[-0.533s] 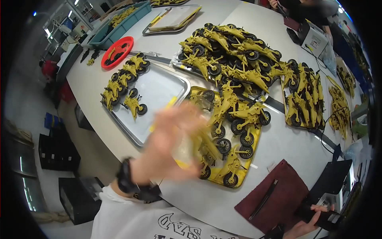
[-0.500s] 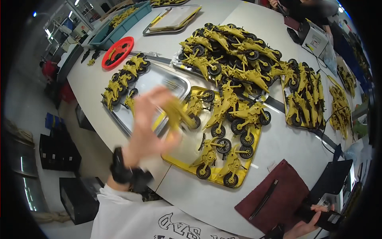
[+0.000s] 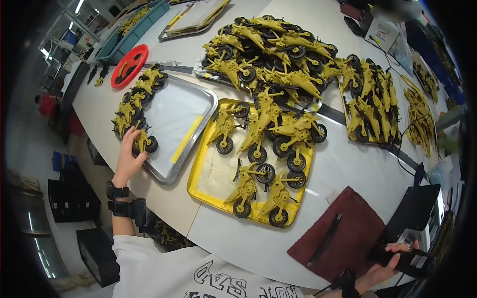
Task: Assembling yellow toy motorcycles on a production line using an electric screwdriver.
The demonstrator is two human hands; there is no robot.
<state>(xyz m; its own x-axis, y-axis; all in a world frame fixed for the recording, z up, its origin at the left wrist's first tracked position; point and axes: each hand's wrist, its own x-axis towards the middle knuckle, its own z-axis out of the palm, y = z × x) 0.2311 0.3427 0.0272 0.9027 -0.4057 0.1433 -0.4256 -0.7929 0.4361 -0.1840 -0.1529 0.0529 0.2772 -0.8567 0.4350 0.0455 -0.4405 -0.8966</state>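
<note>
At the near left edge of the silver tray (image 3: 194,139), my left hand (image 3: 130,158) has its thumb and fingers round a yellow toy motorcycle (image 3: 143,140) with black wheels. More toy motorcycles (image 3: 141,90) stand in a row along that tray's left side. Right of it, a yellow-rimmed tray (image 3: 208,199) carries several more toy motorcycles (image 3: 243,186). At the lower right, my right hand (image 3: 385,268) closes round a black block-like object (image 3: 410,262) beside a small machine (image 3: 422,238). What exactly this object is does not show.
A large heap of toy motorcycles (image 3: 268,54) fills the far middle, with another loaded tray (image 3: 370,107) to its right. A red dish (image 3: 130,69) and a teal bin (image 3: 124,37) stand at the far left. A maroon cloth (image 3: 343,238) lies near my right hand.
My left hand has moved left and down from above the trays, with a yellow toy motorcycle, to the silver tray's left edge. The view has shifted slightly. My right hand stays by the machine.
</note>
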